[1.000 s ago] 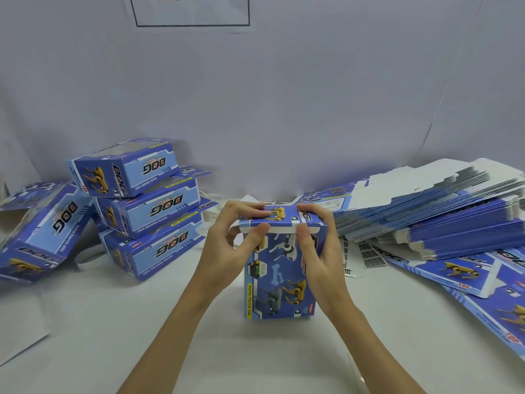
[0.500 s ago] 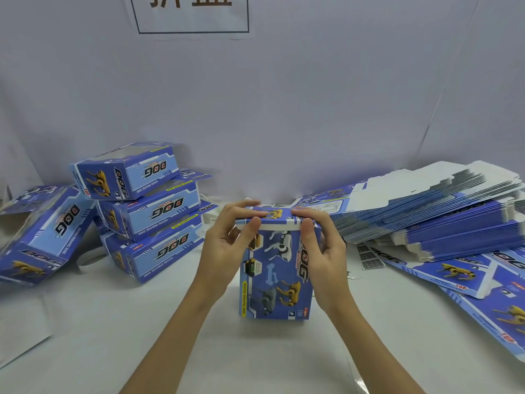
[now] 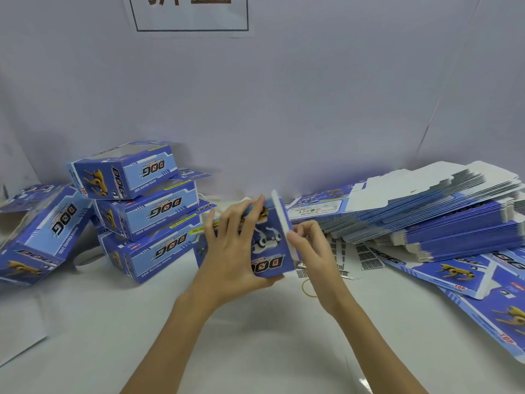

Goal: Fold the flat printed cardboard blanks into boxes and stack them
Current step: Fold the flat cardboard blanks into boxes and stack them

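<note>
At the middle of the white table (image 3: 255, 351), I am now tipping the blue printed cardboard box (image 3: 267, 245) over onto its side, where half a second ago it was standing upright with both my hands pressing down on its top flap. My left hand (image 3: 233, 251) is gripping the box, fingers wrapped over its far face and thumb curled under its near edge, and holding it just off the table. My right hand (image 3: 309, 245) is coming away from the box's right end, its fingers loosely curled; I cannot tell whether they are pinching the white flap edge (image 3: 281, 217) or holding nothing. I am reading the turn as the end of one closing step: that end looks shut, and the box is being swung either to finish its other end or to carry it leftward. Waiting there is the stack of three folded blue boxes (image 3: 142, 214), with another folded blue box (image 3: 42, 237) leaning beside it. To the right, the pile of flat blue-and-white blanks (image 3: 426, 217) is lying well apart, so plenty of folding is remaining.
</note>
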Demonstrator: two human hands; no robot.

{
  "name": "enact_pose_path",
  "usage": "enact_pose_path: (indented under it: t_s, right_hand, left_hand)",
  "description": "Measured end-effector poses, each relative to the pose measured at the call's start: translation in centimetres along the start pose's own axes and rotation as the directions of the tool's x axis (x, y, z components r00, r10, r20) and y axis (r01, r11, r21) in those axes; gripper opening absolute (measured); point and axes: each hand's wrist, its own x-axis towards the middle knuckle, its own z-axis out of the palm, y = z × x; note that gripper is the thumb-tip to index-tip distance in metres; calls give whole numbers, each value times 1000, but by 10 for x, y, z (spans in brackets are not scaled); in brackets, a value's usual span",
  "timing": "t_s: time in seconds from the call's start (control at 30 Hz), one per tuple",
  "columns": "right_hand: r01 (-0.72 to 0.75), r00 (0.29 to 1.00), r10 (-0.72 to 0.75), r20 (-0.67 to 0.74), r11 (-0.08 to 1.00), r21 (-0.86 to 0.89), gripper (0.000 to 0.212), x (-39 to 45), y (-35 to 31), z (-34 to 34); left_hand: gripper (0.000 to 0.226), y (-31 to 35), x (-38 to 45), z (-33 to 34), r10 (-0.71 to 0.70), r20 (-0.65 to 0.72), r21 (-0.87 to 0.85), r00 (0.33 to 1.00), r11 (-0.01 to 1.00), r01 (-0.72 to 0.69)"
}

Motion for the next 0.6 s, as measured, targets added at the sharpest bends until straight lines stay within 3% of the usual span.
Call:
enact_pose_path:
  t_s: [0.1,0.33,0.5,0.6]
  right_hand:
    - [49,998,-50,-36,999,-17,42,1,-6,-1]
    - [117,992,-120,-46,991,-57,42,1,-3,0]
    - [41,999,-41,0,998,-47,42,0,0,-1]
    - [-30,997,37,-65,995,93,42,4,-4,-3]
  left_hand:
    - [131,-4,-1,-1,114,86,33,990,993,-118]
    - [130,22,-3,11,77,89,215,993,972,-95]
    - [118,36,-4,17,78,31,236,996,968,-83]
    - [118,28,-2,10,61,23,170,998,983,-64]
